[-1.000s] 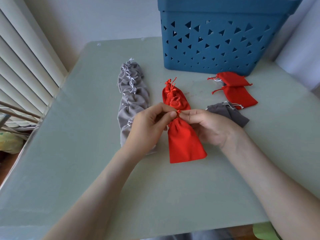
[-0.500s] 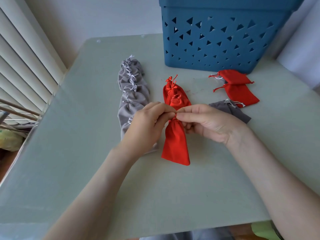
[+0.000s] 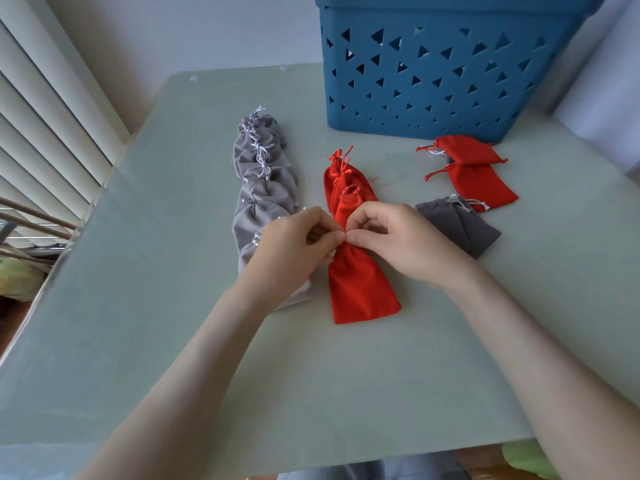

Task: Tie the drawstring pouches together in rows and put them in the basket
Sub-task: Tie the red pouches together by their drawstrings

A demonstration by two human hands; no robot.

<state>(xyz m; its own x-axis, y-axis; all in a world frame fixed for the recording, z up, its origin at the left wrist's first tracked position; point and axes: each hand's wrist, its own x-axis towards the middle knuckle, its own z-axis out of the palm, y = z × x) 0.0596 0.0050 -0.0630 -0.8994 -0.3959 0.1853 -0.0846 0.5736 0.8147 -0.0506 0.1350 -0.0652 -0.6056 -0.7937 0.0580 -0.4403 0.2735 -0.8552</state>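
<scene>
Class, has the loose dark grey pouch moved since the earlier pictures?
No. The dark grey pouch stays beside the loose red pouches, near the blue basket.

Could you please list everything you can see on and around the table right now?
Basket: one, blue, table's far side.
Grey pouch row: one, light grey, left of centre.
Red pouch row: one, red, centre.
Loose red pouches: two, red, before the basket.
Loose grey pouch: one, dark grey, right of the red pouch row.
Table: one, pale green, under everything.
Blinds: one set, white, far left.
Left hand: one, pinching the nearest red pouch's neck.
Right hand: one, pinching there too.
</scene>
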